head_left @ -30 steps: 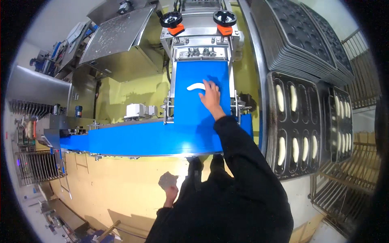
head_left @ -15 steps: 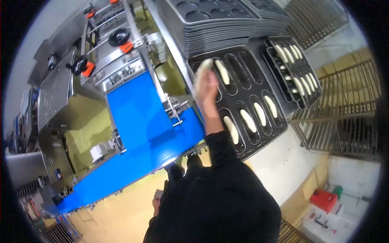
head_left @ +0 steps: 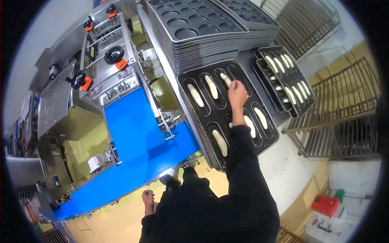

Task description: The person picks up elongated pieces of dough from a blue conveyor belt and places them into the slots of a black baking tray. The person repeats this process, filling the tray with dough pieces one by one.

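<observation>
My right hand [head_left: 238, 94] is closed on one end of a pale, banana-shaped dough piece [head_left: 226, 79], which lies at a long mould of a dark baking tray [head_left: 207, 118]. To its left, a dough piece [head_left: 196, 95] and another dough piece [head_left: 211, 86] lie in neighbouring moulds of the far row. Several more fill the near row, such as the left one [head_left: 220, 142]; my sleeve partly covers that row. The far row's right mould holds no dough. Low by my body, my left hand [head_left: 148, 197] has its fingers curled in, with nothing visible in it.
A blue conveyor belt [head_left: 133, 117] runs left of the tray. Tall stacks of round-mould trays [head_left: 206, 46] stand beyond. Filled dough trays [head_left: 302, 77] lie to the right, beside a metal rack [head_left: 336, 117]. A red box [head_left: 325, 205] sits lower right.
My right hand has moved rightward from the far row's left mould. Dough now lies in that left mould, and another piece is at the third. My left hand has come further into view.
</observation>
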### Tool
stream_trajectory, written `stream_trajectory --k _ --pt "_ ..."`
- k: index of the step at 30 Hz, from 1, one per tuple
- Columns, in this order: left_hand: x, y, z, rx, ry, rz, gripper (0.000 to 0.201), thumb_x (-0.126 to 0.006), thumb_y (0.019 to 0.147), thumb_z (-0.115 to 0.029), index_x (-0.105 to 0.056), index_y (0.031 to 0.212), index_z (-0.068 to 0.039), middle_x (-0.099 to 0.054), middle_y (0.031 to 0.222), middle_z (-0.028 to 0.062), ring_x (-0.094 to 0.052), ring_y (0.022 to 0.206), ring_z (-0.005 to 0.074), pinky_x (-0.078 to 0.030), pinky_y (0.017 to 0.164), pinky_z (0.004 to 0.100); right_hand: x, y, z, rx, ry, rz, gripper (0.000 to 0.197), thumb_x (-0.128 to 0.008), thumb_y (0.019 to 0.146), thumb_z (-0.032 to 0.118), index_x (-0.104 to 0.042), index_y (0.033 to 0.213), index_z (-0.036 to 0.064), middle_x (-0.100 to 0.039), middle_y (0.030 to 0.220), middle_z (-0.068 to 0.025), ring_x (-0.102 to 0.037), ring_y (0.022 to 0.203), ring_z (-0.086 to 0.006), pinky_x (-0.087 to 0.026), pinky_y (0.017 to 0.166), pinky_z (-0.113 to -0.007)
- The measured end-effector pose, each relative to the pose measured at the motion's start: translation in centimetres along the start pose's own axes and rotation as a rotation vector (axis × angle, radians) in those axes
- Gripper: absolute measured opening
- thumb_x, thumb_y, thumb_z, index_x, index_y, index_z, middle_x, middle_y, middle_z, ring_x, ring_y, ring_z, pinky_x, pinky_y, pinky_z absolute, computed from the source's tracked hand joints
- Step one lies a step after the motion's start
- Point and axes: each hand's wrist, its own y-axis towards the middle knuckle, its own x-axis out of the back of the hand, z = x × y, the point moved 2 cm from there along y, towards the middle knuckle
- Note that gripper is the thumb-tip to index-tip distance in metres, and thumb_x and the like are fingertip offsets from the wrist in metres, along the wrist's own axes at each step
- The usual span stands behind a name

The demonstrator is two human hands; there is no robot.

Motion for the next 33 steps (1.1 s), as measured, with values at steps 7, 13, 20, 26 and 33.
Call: stream_trajectory --k 7,13,20,26,33 --pt "3.5 -1.1 8.3 -0.192 0.553 -0.020 0.032 -0.050 0.071 -0.025 -0.055 0.056 0.002 -0.048 0.050 0.0218 -0.053 0.046 0.0281 -0.035 0.046 0.0468 1.1 -12.3 6.5 -0.123 0.805 0.230 0.013 -0.064 0.081 0.012 -0.063 0.081 -0.0011 -0.058 0.066 -0.0036 -0.050 0.063 -0.0066 -0.041 0.058 -0.022" --pt "2.6 0.0 6.5 0.010 0.467 -0.047 0.029 -0.051 0.078 -0.028 -0.065 0.081 -0.003 -0.064 0.088 0.0192 -0.061 0.088 0.0367 -0.048 0.079 0.0413 -7.3 -34.7 6.9 0.125 0.590 1.245 0.038 -0.060 0.084 0.031 -0.055 0.062 -0.0006 -0.047 0.054 -0.0059 -0.042 0.056 -0.0099 -0.036 0.051 -0.030" --pt "3.4 0.3 1.4 -0.256 0.433 -0.044 0.023 -0.054 0.079 -0.023 -0.063 0.082 -0.003 -0.063 0.081 0.0194 -0.062 0.080 0.0348 -0.049 0.071 0.0406 -12.2 -46.5 -9.6 0.749 -0.254 1.347 0.033 -0.053 0.077 0.030 -0.062 0.072 -0.0012 -0.063 0.074 -0.0200 -0.058 0.073 -0.0407 -0.044 0.065 -0.046" --pt "4.9 1.1 4.6 -0.089 0.360 -0.008 0.022 -0.057 0.077 -0.024 -0.064 0.080 -0.003 -0.065 0.078 0.0171 -0.063 0.076 0.0313 -0.050 0.069 0.0382 -10.6 -44.2 -14.2 -0.078 0.068 1.220 0.036 -0.056 0.075 0.033 -0.059 0.066 -0.0024 -0.058 0.061 -0.0192 -0.058 0.059 -0.0303 -0.043 0.058 -0.043" --pt "5.3 2.4 5.6 -0.152 0.349 -0.050 0.023 -0.058 0.076 -0.024 -0.064 0.079 -0.002 -0.065 0.079 0.0177 -0.063 0.078 0.0318 -0.050 0.070 0.0382 -5.6 -46.7 -15.1 -0.027 -0.102 1.195 0.042 -0.055 0.074 0.037 -0.055 0.057 -0.0016 -0.054 0.056 -0.0184 -0.053 0.053 -0.0291 -0.040 0.055 -0.043"
